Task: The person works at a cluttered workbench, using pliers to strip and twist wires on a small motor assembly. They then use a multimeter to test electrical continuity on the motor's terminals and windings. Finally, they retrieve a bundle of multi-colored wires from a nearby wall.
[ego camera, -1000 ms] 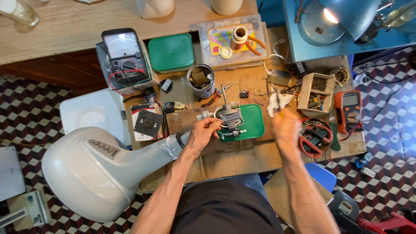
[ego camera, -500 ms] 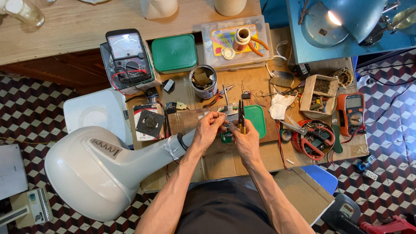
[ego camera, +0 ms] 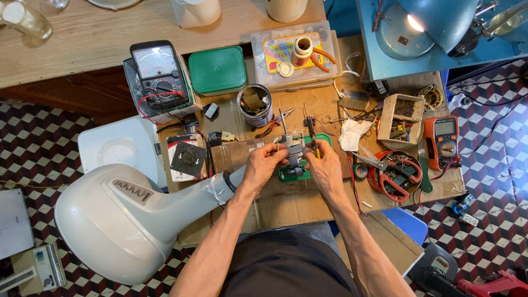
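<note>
My two bare forearms reach forward from the bottom of the view and converge at the centre. My left hand (ego camera: 263, 165) is curled, fingers bent inward toward the right. My right hand (ego camera: 325, 168) sits just beside it, knuckles up, fingers (ego camera: 314, 149) pinched closed and pointing forward.

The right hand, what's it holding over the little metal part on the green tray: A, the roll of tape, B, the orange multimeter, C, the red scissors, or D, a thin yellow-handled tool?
D: the right hand grips a thin yellow-handled tool upright beside the small metal part that the left hand steadies, while the red scissors and orange multimeter lie untouched to the right.
</note>
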